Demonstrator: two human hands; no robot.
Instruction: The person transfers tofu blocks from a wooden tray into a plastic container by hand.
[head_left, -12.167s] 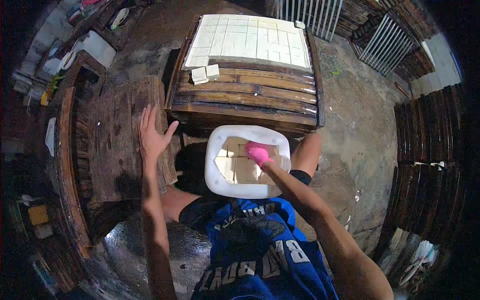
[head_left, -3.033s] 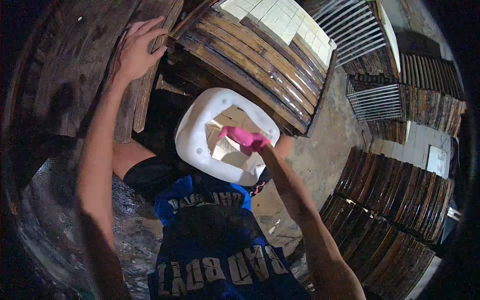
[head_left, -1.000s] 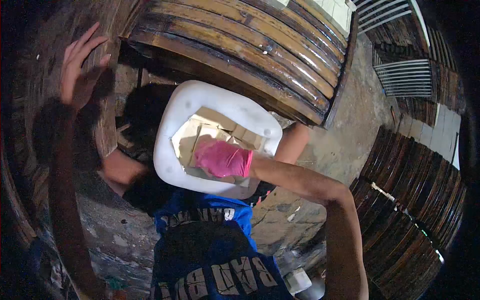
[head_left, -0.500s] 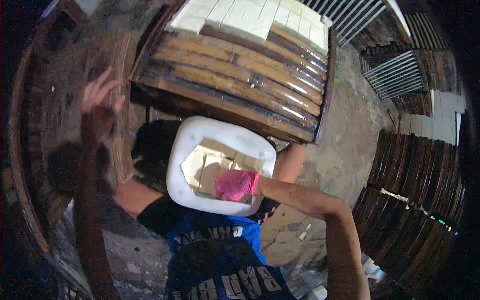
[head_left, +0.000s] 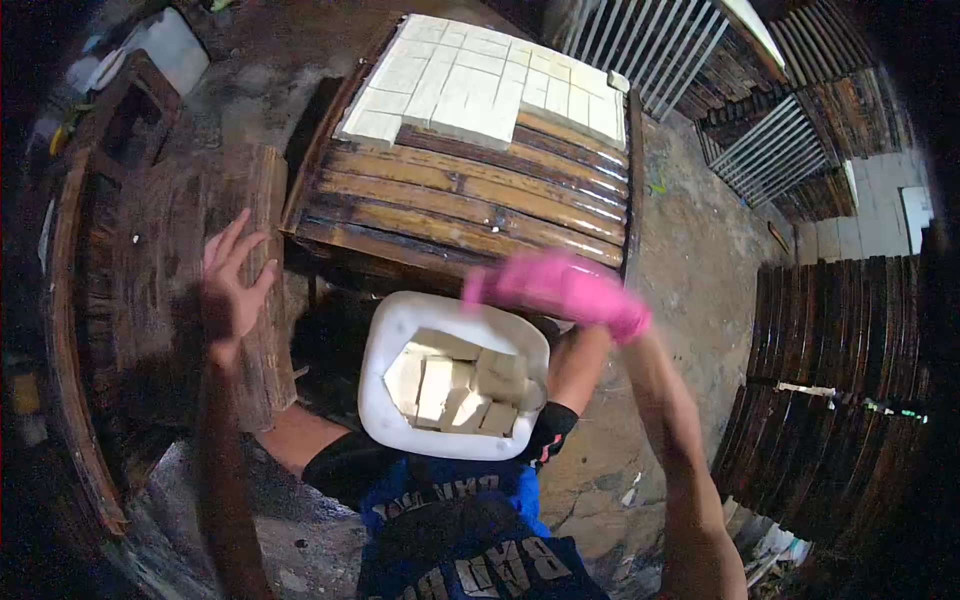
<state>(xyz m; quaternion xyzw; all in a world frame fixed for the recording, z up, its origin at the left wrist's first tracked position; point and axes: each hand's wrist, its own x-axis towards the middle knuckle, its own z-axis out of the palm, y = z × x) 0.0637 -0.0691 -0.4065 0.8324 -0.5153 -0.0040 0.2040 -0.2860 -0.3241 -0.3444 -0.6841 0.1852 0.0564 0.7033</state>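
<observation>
A white plastic tub (head_left: 375, 362) with a thick rounded rim sits between my knees. Several cream-coloured blocks (head_left: 466, 372) lie loosely inside it. My right hand (head_left: 560, 285), in a pink glove, is over the tub's far right edge, close to the front of a bamboo-slatted tray (head_left: 430, 205). Motion smears its fingers, so whether it holds anything is unclear. Bare and with its fingers spread, my left hand (head_left: 238, 285) is over the edge of a brown wooden board (head_left: 160, 260). More pale blocks (head_left: 450, 75) lie side by side along the tray's far part.
Slatted racks (head_left: 620, 50) stand at the upper right, with dark slatted panels (head_left: 815, 330) below them along the right side. Wet concrete floor (head_left: 690, 230) runs between tray and panels. A pale container (head_left: 170, 50) is at the upper left.
My right hand has come up out of the tub towards the tray's front edge. My left hand stays open near the board. The view has shifted, showing more of the tray's far end.
</observation>
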